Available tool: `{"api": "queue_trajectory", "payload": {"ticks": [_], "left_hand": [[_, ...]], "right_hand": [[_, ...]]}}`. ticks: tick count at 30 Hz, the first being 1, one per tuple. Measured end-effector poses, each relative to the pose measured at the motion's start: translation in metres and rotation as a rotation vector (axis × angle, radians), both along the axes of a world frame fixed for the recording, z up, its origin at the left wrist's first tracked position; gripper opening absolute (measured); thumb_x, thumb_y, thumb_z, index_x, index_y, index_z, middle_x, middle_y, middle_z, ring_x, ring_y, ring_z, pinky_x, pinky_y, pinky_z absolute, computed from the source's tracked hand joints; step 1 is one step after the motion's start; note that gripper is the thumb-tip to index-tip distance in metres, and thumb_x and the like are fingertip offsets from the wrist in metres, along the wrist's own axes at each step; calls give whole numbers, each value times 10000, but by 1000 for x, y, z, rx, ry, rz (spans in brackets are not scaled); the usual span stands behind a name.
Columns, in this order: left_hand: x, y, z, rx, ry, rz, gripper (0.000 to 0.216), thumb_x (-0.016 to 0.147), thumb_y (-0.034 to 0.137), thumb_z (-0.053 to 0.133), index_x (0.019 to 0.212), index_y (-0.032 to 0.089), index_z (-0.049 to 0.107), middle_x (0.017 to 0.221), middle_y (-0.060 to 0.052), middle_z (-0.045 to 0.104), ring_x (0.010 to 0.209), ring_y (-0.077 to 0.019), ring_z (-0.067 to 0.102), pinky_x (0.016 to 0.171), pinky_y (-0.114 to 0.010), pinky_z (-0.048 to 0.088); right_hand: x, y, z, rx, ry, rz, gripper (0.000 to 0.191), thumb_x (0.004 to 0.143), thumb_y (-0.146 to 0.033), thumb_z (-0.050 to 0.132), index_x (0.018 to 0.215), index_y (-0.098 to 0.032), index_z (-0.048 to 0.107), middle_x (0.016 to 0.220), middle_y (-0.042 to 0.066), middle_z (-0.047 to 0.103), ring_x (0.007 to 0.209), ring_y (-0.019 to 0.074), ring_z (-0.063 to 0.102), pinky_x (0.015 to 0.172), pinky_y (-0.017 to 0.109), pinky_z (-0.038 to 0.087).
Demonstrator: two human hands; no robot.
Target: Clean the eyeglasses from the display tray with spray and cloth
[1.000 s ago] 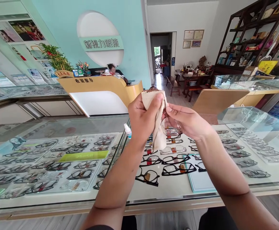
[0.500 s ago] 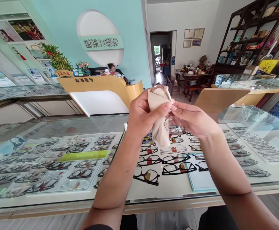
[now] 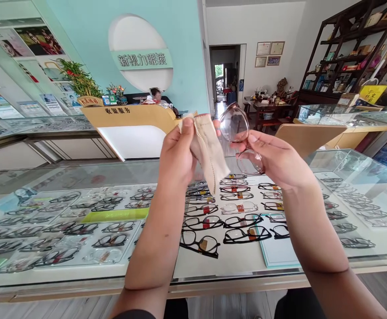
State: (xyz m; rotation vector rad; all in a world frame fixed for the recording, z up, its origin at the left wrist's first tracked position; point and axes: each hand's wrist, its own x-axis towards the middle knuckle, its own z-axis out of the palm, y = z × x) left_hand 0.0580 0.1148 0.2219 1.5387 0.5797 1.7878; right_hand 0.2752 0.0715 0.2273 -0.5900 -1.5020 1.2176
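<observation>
My left hand (image 3: 179,153) is closed on a cream cleaning cloth (image 3: 210,146), its thumb pressed along the top and the loose end hanging down. To the right of the cloth, my right hand (image 3: 275,157) pinches a pair of eyeglasses (image 3: 235,124) near the bridge. The eyeglasses have a thin pinkish-brown frame and clear lenses, and are tilted with one lens above the other. Cloth and lenses are apart. Both hands are above a glass display counter (image 3: 140,283), where rows of dark-framed spectacles (image 3: 246,235) lie under the glass.
A wooden reception desk (image 3: 130,117) stands beyond the counter, with a person behind it. At the right are a brown panel (image 3: 309,141) and another glass case (image 3: 349,114). A doorway (image 3: 225,75) opens at the back, beside a dark wooden table (image 3: 266,105).
The cloth has come off the eyeglasses. My left hand has moved left with the cloth, while my right hand holds the eyeglasses slightly farther right, with both lenses now uncovered.
</observation>
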Motion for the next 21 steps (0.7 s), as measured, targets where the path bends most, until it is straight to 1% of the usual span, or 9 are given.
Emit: {"api": "queue_trajectory", "payload": {"ticks": [3,5,6,8,9,11,13,16,21], "left_hand": [[-14,8,1,-5,48,28,464,983,717,698,1005,261,785,698,-25,690,619,-158,668,570,-305,582],[-19,7,1,59,103,100,441,1004,689,688,947,261,777,654,-10,634,555,-131,585,528,-297,526],[-19,5,1,118,134,157,419,1010,667,694,940,262,777,671,-11,639,565,-127,576,534,-299,513],[-18,-2,1,277,226,270,358,985,628,750,1035,276,791,822,-28,726,669,-140,627,605,-320,540],[-16,-6,2,373,284,314,387,950,631,791,1130,289,787,947,-39,772,746,-157,661,657,-341,566],[-12,-13,4,558,417,371,620,857,677,862,1337,308,730,1212,-61,794,920,-209,712,765,-399,610],[-9,-18,7,710,539,414,794,810,732,873,1446,306,666,1360,-72,764,1074,-261,730,846,-455,631],[-8,-21,11,787,649,496,758,867,750,812,1465,315,645,1378,-58,758,1215,-302,724,924,-510,639],[-9,-22,12,806,712,567,775,819,730,869,1459,346,661,1328,-66,782,1127,-303,750,948,-523,654]], "right_hand": [[9,-1,5,29,-52,-34,311,1036,-518,703,953,-226,769,1093,86,760,1016,211,681,868,339,555],[12,-1,7,35,-58,-10,326,1055,-511,674,919,-229,763,1027,86,768,969,215,699,852,353,552],[13,-1,7,35,-55,5,330,1061,-504,665,897,-232,754,983,80,764,943,215,706,847,358,549],[13,-3,8,40,-62,27,331,1067,-483,653,862,-236,733,892,64,751,897,213,711,836,362,539],[13,-4,8,47,-81,31,327,1069,-470,645,857,-235,728,851,57,745,874,211,706,828,362,534],[12,-8,9,62,-140,26,321,1079,-449,617,868,-232,724,789,44,735,845,207,690,813,359,526],[11,-13,9,67,-192,18,307,1088,-427,596,882,-236,720,771,29,734,840,199,686,813,350,522],[12,-19,10,82,-234,26,307,1104,-407,576,870,-250,700,809,11,744,862,187,701,849,340,524],[13,-23,15,176,-323,-4,377,1123,-446,552,821,-257,678,799,4,744,865,192,704,901,354,542]]}}
